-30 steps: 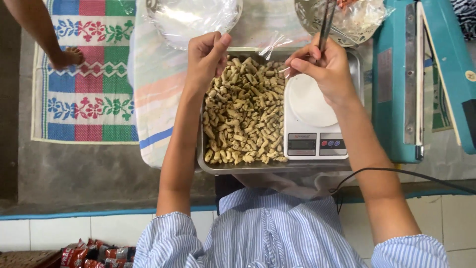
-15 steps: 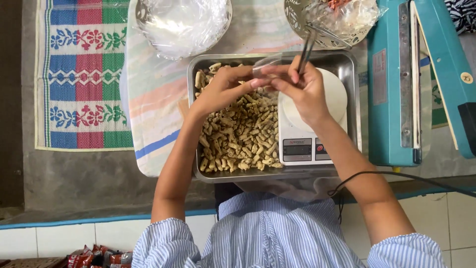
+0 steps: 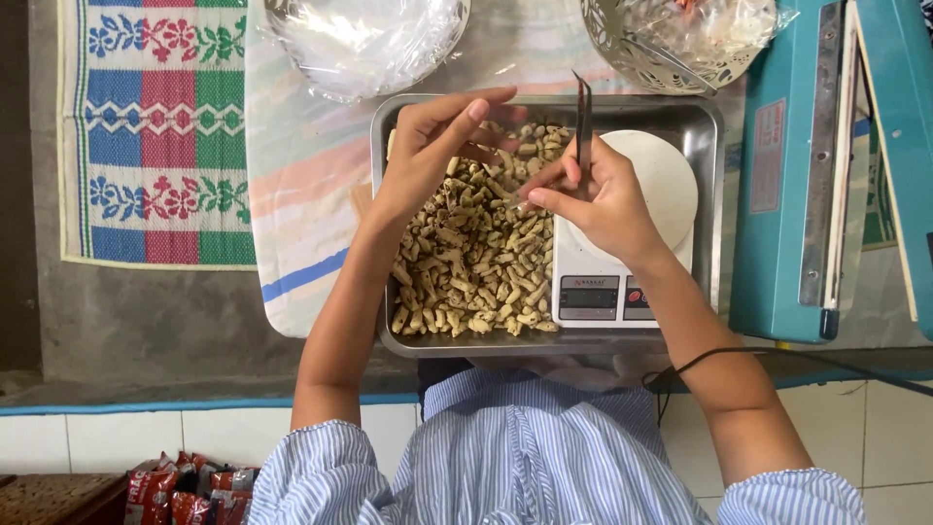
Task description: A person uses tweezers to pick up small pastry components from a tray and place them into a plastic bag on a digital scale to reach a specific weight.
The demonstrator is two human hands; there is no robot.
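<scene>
A steel tray (image 3: 381, 292) holds a heap of small tan snack sticks (image 3: 466, 262) on its left and a white digital scale (image 3: 622, 292) on its right. My left hand (image 3: 437, 146) hovers over the sticks with its fingers curled, pinching the edge of a thin clear plastic bag that is hard to make out. My right hand (image 3: 603, 199) is over the scale's near-left edge. It grips slim metal tongs (image 3: 583, 112) that point away from me, and its fingertips meet the bag beside my left hand.
Beyond the tray stand a bowl lined with clear plastic (image 3: 360, 39) and a perforated metal bowl (image 3: 680, 39). A teal heat sealer (image 3: 787, 194) lies at the right. A striped cloth (image 3: 311, 194) is under the tray, beside a patterned mat (image 3: 155, 126). A black cable (image 3: 777, 355) crosses my right forearm.
Both hands have come down from the tray's far edge to the middle of the tray and drawn closer together. Another person's foot at the far left has left the view.
</scene>
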